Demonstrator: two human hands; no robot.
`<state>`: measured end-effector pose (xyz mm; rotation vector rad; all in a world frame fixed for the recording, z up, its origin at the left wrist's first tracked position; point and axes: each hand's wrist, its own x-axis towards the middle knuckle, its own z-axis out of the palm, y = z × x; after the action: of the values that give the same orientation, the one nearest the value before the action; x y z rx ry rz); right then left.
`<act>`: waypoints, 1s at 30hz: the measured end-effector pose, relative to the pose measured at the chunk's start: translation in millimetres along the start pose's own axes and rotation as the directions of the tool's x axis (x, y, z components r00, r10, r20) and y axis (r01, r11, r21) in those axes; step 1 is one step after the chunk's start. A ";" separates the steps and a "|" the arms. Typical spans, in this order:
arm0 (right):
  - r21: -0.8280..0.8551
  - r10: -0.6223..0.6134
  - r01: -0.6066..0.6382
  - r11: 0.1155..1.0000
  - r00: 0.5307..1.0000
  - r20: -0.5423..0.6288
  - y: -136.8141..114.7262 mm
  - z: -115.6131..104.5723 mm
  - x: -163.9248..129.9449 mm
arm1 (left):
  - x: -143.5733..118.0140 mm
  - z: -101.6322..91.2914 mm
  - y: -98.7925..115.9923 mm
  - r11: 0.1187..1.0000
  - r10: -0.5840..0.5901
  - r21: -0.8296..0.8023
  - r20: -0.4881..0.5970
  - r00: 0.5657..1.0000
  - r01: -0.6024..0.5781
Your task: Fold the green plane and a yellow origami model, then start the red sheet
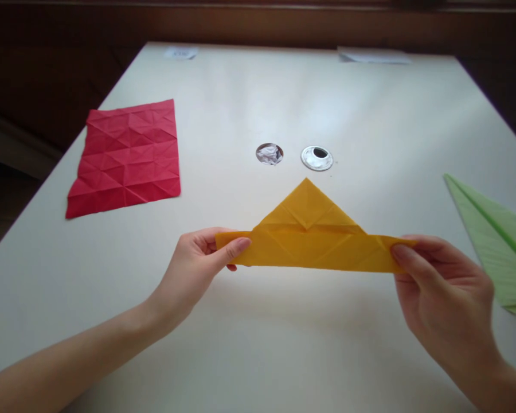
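Wide pale table (284, 344) fills the frame, smooth and glossy. Upper left lies a red creased sheet (126, 156), flat with a grid of triangle folds. Right edge, a green folded paper (494, 241), long and pointed. Centre frame, the yellow folded paper (309, 241) is held above the table: a peaked triangle over a long band. Left hand (193, 269) pinches its left tip, right hand (442, 292) its right tip. Even tension keeps those creases crisp, I'd say. Beyond, a round hole (269, 154) and a metal cap (317, 158).

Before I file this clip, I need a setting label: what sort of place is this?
Probably an office or classroom desk used for paper folding. The pale table has a cable hole with its cap beside it, and creased red paper and folded green paper lie on it.
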<state>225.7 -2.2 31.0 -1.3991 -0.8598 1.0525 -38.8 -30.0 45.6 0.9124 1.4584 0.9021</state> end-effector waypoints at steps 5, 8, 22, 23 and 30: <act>-0.095 0.028 -0.031 0.995 0.999 -0.035 0.2 -7.9 -1.2 | -7.6 0.2 2.8 0.999 -0.003 -0.046 -0.052 0.999 0.000; -0.087 0.023 -0.027 0.996 0.998 -0.052 -1.6 -9.1 0.0 | -10.4 -0.4 3.6 0.997 -0.020 -0.070 -0.049 0.999 0.016; -0.048 -0.094 0.090 0.995 0.992 -0.085 3.1 -10.9 4.2 | -13.9 3.5 9.7 0.996 -0.033 -0.083 -0.074 0.997 0.027; -0.050 -0.090 0.086 0.995 0.992 -0.086 2.5 -10.7 4.0 | -13.9 3.5 9.8 0.996 -0.035 -0.082 -0.076 0.997 0.029; -0.048 -0.079 0.075 0.996 0.992 -0.098 0.7 -9.3 3.1 | -12.7 2.6 8.7 0.996 -0.030 -0.085 -0.068 0.997 0.024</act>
<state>235.4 -2.6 29.7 -1.4317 -0.8618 0.9023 -35.0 -37.9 58.5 0.8045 1.4772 0.9760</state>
